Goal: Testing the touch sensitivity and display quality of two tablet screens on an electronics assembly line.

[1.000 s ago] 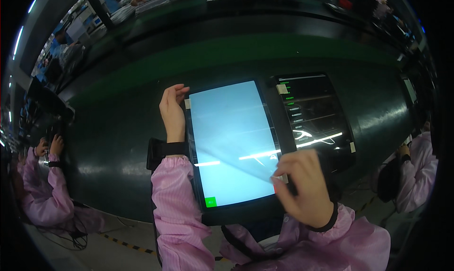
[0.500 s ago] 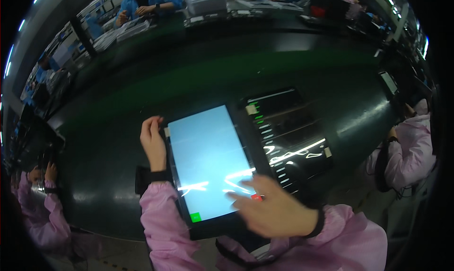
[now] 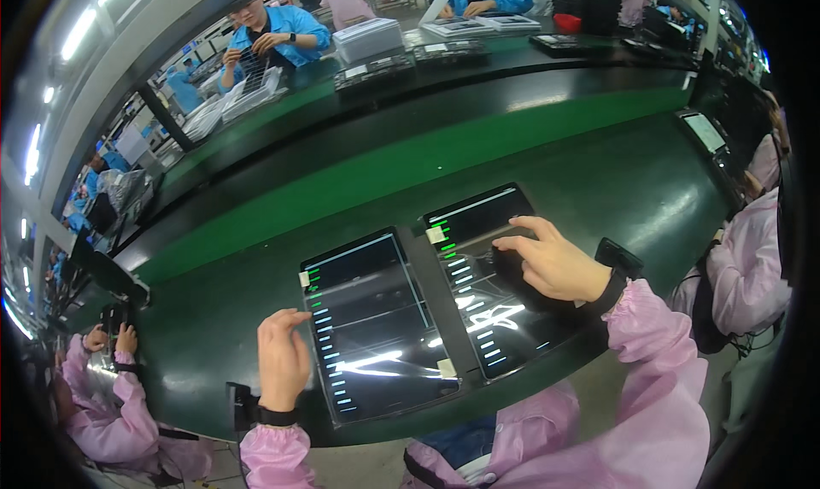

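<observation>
Screen check under way: your right hand (image 3: 557,265) presses open fingers on the right tablet (image 3: 495,284); left hand (image 3: 284,359), ungripping, rests at the left tablet (image 3: 376,327)'s 9 o'clock edge. Next probably needs a light tap.

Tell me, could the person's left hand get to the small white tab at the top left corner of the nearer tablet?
Probably yes. The left hand rests at the left edge of the nearer tablet, and the white tab lies just beyond its fingers along that same edge, with nothing between them.
</observation>
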A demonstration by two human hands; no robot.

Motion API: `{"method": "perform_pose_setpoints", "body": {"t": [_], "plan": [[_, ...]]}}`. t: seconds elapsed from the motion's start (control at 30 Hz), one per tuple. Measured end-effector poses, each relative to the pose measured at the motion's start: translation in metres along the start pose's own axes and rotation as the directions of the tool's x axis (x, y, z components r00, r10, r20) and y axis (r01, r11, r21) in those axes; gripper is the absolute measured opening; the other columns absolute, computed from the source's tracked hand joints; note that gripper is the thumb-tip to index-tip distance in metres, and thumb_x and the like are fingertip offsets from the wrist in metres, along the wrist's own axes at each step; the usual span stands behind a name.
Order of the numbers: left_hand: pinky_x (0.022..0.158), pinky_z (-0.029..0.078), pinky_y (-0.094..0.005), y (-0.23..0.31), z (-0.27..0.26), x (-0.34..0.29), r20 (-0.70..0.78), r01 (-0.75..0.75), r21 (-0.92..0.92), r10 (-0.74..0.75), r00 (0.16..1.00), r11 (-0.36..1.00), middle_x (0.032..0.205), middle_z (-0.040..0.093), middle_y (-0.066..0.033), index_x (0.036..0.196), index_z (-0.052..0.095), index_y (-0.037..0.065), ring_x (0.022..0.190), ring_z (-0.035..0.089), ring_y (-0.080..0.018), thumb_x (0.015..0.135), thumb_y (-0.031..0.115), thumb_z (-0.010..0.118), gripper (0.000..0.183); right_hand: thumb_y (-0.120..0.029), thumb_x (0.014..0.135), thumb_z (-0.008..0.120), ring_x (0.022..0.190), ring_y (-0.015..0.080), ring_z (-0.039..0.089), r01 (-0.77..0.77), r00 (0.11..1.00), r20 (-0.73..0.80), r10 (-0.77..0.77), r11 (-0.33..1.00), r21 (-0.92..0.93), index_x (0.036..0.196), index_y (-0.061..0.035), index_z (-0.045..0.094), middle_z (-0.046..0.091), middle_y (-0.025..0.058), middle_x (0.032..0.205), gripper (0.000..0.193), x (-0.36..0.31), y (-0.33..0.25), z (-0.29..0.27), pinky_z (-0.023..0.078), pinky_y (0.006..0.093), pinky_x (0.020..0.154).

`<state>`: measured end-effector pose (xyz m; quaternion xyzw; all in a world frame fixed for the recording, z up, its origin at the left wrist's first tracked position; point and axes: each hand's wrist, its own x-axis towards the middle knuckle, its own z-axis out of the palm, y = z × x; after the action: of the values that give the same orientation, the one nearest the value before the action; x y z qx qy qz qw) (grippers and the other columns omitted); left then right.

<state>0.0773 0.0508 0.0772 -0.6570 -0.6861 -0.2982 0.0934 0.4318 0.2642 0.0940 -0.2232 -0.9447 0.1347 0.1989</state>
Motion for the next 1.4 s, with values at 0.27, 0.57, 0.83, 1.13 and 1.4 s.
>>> {"method": "perform_pose_setpoints", "body": {"t": [0.27, 0.57, 0.83, 1.13, 1.4], "plan": [[0.090, 0.041, -0.0422, 0.012, 0.011, 0.016, 0.064, -0.101, 0.083, 0.096, 0.993, 0.991, 0.102, 0.060, -0.0125, 0.107, 0.054, 0.004, 0.100, 0.054, -0.0310, 0.076, -0.010, 0.052, 0.034, 0.001, 0.075, 0.053, 0.125, 0.0382, 0.041, 0.038, 0.999, 0.005, -0.037, 0.999, -0.033, 0.112, 0.0019, 0.053, 0.060, 0.0152, 0.112, 0.037, -0.002, 0.007, -0.002, 0.035, 0.0449, 0.105], [0.095, 0.037, -0.0422, 0.005, 0.006, 0.023, 0.039, -0.023, 0.131, 0.018, 0.999, 0.991, 0.104, 0.063, -0.0108, 0.113, 0.049, 0.001, 0.103, 0.053, -0.0311, 0.076, -0.006, 0.052, 0.038, -0.004, 0.076, 0.056, 0.120, 0.0370, 0.044, 0.068, 0.997, -0.018, -0.070, 0.994, -0.082, 0.112, -0.0021, 0.053, 0.054, 0.0198, 0.115, 0.036, 0.018, 0.016, -0.012, 0.035, 0.0443, 0.103], [0.096, 0.037, -0.0416, -0.007, 0.024, 0.041, 0.017, 0.015, 0.144, -0.017, 1.000, 0.989, 0.107, 0.062, -0.0121, 0.116, 0.048, -0.001, 0.107, 0.052, -0.0316, 0.074, -0.008, 0.050, 0.042, -0.004, 0.079, 0.052, 0.124, 0.0410, 0.041, 0.121, 0.988, 0.098, -0.119, 0.993, -0.013, 0.119, -0.0004, 0.051, 0.051, 0.0246, 0.123, 0.040, 0.059, 0.026, 0.014, 0.036, 0.0480, 0.104], [0.096, 0.037, -0.0412, -0.013, 0.035, 0.045, 0.020, 0.043, 0.183, -0.048, 0.999, 0.982, 0.109, 0.061, -0.0130, 0.113, 0.050, -0.001, 0.106, 0.052, -0.0314, 0.071, -0.009, 0.049, 0.042, -0.004, 0.080, 0.052, 0.127, 0.0399, 0.039, 0.158, 0.974, 0.162, -0.156, 0.988, 0.002, 0.117, 0.0005, 0.049, 0.056, 0.0189, 0.122, 0.038, 0.082, 0.027, 0.034, 0.035, 0.0487, 0.104], [0.097, 0.037, -0.0412, -0.015, 0.039, 0.050, 0.079, 0.034, 0.133, -0.045, 0.996, 0.991, 0.113, 0.061, -0.0129, 0.118, 0.045, -0.001, 0.107, 0.052, -0.0333, 0.073, -0.008, 0.047, 0.045, -0.005, 0.080, 0.053, 0.128, 0.0434, 0.037, 0.167, 0.963, 0.217, -0.158, 0.986, -0.024, 0.124, -0.0034, 0.049, 0.043, 0.0265, 0.131, 0.044, 0.083, 0.028, 0.031, 0.035, 0.0475, 0.105]]}}
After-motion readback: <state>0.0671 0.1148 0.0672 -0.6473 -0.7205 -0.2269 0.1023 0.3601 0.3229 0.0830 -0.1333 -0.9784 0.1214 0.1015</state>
